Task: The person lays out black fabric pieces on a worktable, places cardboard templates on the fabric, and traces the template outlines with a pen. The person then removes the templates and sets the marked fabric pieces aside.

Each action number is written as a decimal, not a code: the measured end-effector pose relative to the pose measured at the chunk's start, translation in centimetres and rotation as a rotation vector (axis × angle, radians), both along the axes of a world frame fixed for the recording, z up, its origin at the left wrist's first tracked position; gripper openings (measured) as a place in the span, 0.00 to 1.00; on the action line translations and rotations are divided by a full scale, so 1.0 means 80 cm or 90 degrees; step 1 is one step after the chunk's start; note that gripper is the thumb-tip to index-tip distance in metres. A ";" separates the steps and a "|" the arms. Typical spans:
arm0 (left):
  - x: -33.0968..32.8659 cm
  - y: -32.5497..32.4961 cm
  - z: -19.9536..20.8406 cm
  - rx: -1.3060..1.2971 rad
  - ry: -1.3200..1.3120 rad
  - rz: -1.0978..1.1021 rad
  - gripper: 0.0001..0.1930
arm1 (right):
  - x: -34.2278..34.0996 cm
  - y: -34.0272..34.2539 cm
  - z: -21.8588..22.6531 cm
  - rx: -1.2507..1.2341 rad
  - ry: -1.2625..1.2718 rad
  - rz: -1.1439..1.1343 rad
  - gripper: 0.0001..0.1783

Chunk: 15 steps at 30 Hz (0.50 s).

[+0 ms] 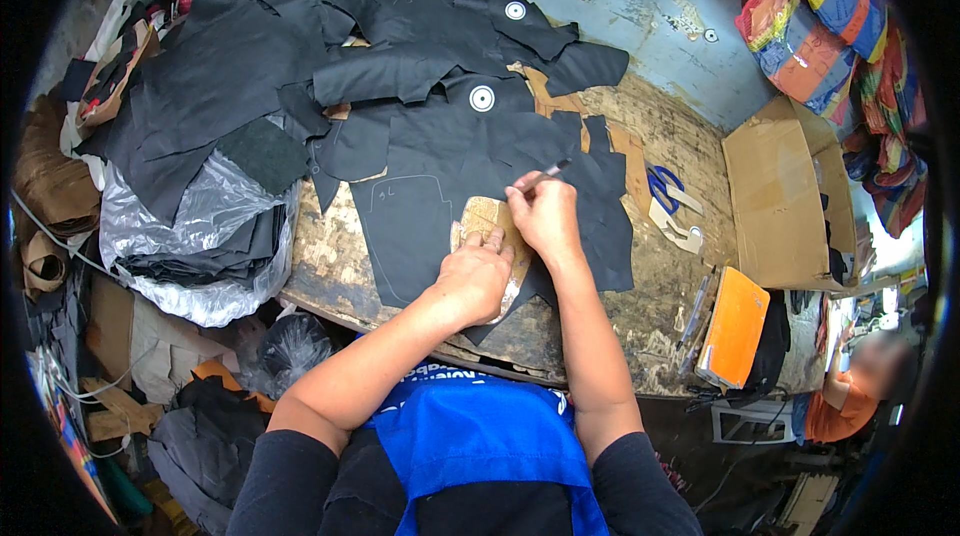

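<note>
Pinching prob. pen, R grip, L grip flat on board, scissors, box nr

Left hand on tan template, right hand gripping slim tool — probably a pen, black sheet beneath

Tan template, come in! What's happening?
Left hand pressing tan template; right hand gripping pen. Black leather-like sheet beneath. Blue-handled scissors off right.
</note>
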<state>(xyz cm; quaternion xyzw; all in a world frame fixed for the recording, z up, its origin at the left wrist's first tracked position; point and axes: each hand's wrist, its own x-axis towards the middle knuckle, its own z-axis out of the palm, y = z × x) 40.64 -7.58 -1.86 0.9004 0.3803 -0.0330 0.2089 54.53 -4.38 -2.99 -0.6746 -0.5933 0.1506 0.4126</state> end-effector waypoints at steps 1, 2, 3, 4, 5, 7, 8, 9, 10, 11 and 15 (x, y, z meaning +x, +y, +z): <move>0.000 0.000 0.000 -0.001 0.006 -0.003 0.35 | 0.004 -0.006 0.000 0.003 -0.015 -0.022 0.06; 0.000 0.001 0.001 -0.004 0.016 -0.008 0.35 | 0.008 -0.012 0.001 0.030 -0.023 -0.021 0.06; 0.000 0.002 0.001 -0.011 0.016 -0.006 0.35 | 0.010 -0.017 0.001 0.035 -0.024 -0.032 0.06; 0.000 0.004 0.002 -0.020 0.020 -0.007 0.35 | 0.010 -0.022 0.000 0.045 -0.041 -0.032 0.06; 0.000 0.006 0.002 -0.030 0.021 -0.005 0.35 | 0.010 -0.027 0.000 0.043 -0.053 -0.040 0.06; 0.000 0.009 0.003 -0.038 0.025 -0.013 0.35 | 0.008 -0.037 0.001 0.041 -0.075 -0.051 0.05; -0.001 0.009 0.003 -0.040 0.020 -0.012 0.36 | 0.006 -0.042 0.001 0.041 -0.084 -0.053 0.05; -0.001 0.010 0.003 -0.038 0.022 -0.017 0.36 | 0.004 -0.047 0.002 0.035 -0.095 -0.060 0.05; -0.001 0.011 0.002 -0.035 0.017 -0.019 0.36 | 0.003 -0.053 0.002 0.024 -0.094 -0.062 0.05; -0.002 0.012 0.002 -0.042 0.015 -0.020 0.36 | 0.001 -0.059 0.002 0.020 -0.092 -0.055 0.05; -0.002 0.012 0.001 -0.046 0.012 -0.017 0.37 | 0.000 -0.081 -0.002 0.002 -0.046 -0.063 0.06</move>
